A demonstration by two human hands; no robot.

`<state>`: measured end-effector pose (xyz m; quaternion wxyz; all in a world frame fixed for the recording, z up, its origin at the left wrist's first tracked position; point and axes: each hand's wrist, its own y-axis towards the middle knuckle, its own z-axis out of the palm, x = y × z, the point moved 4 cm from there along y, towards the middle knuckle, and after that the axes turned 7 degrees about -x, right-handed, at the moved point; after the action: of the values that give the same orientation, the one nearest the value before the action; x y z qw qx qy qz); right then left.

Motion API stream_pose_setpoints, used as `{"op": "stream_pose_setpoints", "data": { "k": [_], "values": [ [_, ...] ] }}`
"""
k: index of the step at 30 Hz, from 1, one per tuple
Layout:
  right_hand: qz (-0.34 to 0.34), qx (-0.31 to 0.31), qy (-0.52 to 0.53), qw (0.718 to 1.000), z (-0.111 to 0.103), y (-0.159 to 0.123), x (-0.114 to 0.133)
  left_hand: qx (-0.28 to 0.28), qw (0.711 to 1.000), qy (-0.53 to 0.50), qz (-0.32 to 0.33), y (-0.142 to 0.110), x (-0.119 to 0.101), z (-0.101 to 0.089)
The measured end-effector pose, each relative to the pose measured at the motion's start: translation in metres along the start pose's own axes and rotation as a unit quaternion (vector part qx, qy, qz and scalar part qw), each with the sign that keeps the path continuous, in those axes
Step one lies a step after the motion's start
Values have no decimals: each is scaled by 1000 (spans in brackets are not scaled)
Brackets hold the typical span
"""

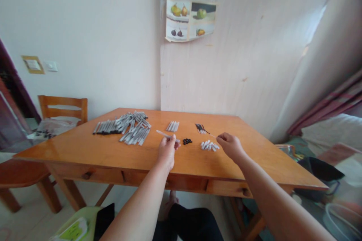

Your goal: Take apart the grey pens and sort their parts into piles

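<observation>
My left hand point(167, 151) is closed around a translucent pen barrel point(163, 133), which points up and to the left over the table. My right hand point(231, 146) pinches the end of a thin pen refill point(212, 135), its dark part reaching left toward a small bunch of black-and-clear refills point(200, 128). Between the hands lie small black pen parts point(187, 141) and a heap of short whitish caps point(209, 145). Behind my left hand, several pale barrels point(172, 126) rest side by side.
A large pile of pens or barrels point(132, 126) covers the left part of the wooden table point(107, 154). To the left stands a wooden chair point(63, 112) with a plastic bag point(56, 126). A black bin point(321, 171) is beyond the right edge.
</observation>
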<state>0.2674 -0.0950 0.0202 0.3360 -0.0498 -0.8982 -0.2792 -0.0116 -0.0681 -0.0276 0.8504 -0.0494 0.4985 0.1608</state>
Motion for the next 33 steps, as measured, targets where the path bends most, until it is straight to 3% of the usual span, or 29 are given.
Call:
{"op": "stream_pose_setpoints", "data": {
  "k": [4,11,23,33],
  "values": [
    [36,-16,-91,995,11,21,-4,12,1000,19,10,-1,-1,0],
    [94,29,-213,972,32,47,-2,22,999,26,11,-2,-1,1],
    [109,43,-259,959,67,78,-1,26,999,43,6,-5,-3,2],
    [116,59,-274,953,79,85,1,18,999,49,2,-6,-4,3]
  ]
}}
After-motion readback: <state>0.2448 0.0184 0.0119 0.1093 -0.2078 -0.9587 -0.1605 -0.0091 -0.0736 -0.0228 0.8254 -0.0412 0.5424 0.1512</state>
